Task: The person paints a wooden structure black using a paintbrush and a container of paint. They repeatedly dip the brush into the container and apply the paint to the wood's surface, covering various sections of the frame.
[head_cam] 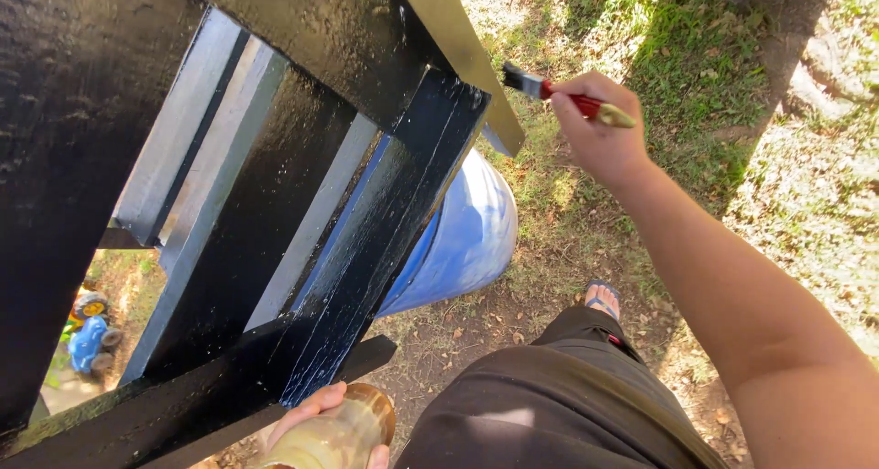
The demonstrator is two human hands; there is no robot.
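Outdoors, sunlit grass (696,75) and bare dirt run beneath a black-painted metal gate (302,203) with slanted bars, and a blue plastic drum (467,240) stands just behind it. At the top the right hand (600,125) is clenched around a red-handled paintbrush (558,93), its bristles touching the edge of a glossy, wet-looking bar. Low in the view the left hand (316,414) cups a glass jar (343,432) just beside the gate's bottom rail; its contents cannot be made out. Good work here, I judge, means long strokes along the bar's length, a lightly loaded brush so nothing drips onto the drum, and the jar kept upright and near
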